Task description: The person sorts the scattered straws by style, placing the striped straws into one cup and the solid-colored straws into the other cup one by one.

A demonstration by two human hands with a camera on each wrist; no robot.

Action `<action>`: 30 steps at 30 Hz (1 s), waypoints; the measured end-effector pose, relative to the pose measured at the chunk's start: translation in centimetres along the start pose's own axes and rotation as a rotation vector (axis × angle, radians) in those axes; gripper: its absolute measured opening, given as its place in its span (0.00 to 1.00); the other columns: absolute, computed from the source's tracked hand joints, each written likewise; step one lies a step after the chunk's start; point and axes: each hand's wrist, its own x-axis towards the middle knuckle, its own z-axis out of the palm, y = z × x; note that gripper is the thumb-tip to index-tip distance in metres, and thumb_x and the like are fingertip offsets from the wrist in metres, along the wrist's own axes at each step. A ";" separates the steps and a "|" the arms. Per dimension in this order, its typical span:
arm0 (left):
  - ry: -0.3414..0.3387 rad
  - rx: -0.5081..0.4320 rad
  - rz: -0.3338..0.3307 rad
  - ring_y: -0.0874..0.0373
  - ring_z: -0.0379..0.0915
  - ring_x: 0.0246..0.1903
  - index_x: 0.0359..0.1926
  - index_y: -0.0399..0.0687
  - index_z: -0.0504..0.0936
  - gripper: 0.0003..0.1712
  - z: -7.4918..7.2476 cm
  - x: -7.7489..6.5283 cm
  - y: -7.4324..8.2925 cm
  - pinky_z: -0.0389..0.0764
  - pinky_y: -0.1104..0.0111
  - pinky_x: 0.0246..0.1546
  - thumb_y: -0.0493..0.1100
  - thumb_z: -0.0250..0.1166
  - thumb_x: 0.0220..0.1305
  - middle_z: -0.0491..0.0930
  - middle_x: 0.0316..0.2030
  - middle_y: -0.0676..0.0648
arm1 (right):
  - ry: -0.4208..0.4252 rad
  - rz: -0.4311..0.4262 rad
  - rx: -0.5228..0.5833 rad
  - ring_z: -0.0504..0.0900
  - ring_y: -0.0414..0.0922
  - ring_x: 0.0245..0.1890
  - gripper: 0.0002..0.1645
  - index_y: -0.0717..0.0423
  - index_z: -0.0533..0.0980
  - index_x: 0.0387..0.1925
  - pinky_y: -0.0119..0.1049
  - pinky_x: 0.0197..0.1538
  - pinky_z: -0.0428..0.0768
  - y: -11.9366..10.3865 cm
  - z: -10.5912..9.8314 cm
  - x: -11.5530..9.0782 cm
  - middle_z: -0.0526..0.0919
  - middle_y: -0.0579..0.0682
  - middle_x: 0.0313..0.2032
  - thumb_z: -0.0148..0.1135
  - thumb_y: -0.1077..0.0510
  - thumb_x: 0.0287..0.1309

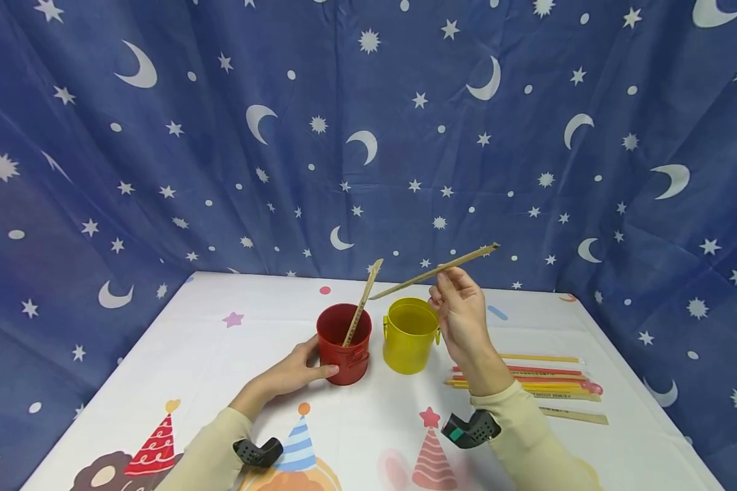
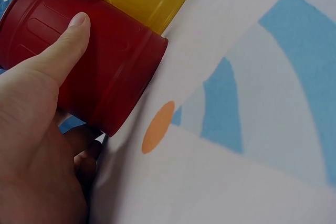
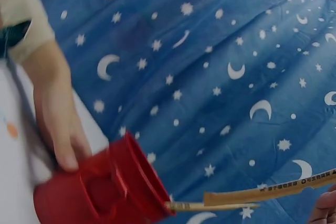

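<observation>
My left hand (image 1: 291,372) grips the low left side of a small red bucket (image 1: 344,358), thumb across its front. The bucket stands on the table, with one straw in a brown printed paper wrapper (image 1: 361,303) leaning in it and rising above the rim. Between thumb and fingertips, my right hand (image 1: 463,310) pinches a second paper-wrapped straw (image 1: 432,273) in the air. Its lower left end hangs between the two buckets, above rim height. In the right wrist view this straw (image 3: 273,187) overlaps the one in the bucket. A yellow bucket (image 1: 407,348) stands just right of the red one.
To the right, partly behind my right forearm, lie several red and yellow sticks (image 1: 555,372) and more brown paper-wrapped straws (image 1: 574,414). A white tablecloth (image 1: 221,361) with party prints covers the table. A blue star-and-moon curtain (image 1: 319,170) hangs behind its far edge.
</observation>
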 end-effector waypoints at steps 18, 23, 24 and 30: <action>-0.004 0.005 -0.008 0.38 0.47 0.79 0.79 0.43 0.52 0.51 -0.1 0.1 0.3 0.54 0.40 0.77 0.54 0.68 0.65 0.60 0.77 0.42 | -0.039 0.289 -0.025 0.70 0.36 0.26 0.04 0.54 0.70 0.47 0.24 0.32 0.70 3.0 0.8 0.9 0.74 0.44 0.40 0.49 0.61 0.77; -0.009 0.003 -0.023 0.37 0.46 0.79 0.79 0.44 0.52 0.51 0.4 -0.3 0.0 0.54 0.39 0.76 0.54 0.67 0.65 0.58 0.78 0.42 | -0.035 0.343 -0.081 0.70 0.36 0.25 0.08 0.59 0.71 0.51 0.23 0.29 0.71 4.2 0.9 0.7 0.75 0.44 0.38 0.51 0.61 0.76; -0.008 0.005 -0.024 0.36 0.46 0.79 0.79 0.44 0.52 0.51 0.5 -0.4 0.0 0.55 0.39 0.76 0.54 0.67 0.65 0.58 0.78 0.42 | -0.036 0.351 -0.089 0.70 0.36 0.25 0.09 0.60 0.71 0.51 0.23 0.29 0.71 4.3 1.0 0.7 0.75 0.44 0.37 0.51 0.61 0.75; 0.009 0.023 -0.010 0.36 0.48 0.78 0.79 0.43 0.53 0.50 0.1 -0.2 0.1 0.55 0.40 0.76 0.53 0.67 0.65 0.59 0.77 0.41 | -0.045 0.350 -0.166 0.72 0.35 0.24 0.19 0.66 0.71 0.59 0.21 0.27 0.72 4.5 1.8 1.2 0.75 0.45 0.38 0.54 0.60 0.74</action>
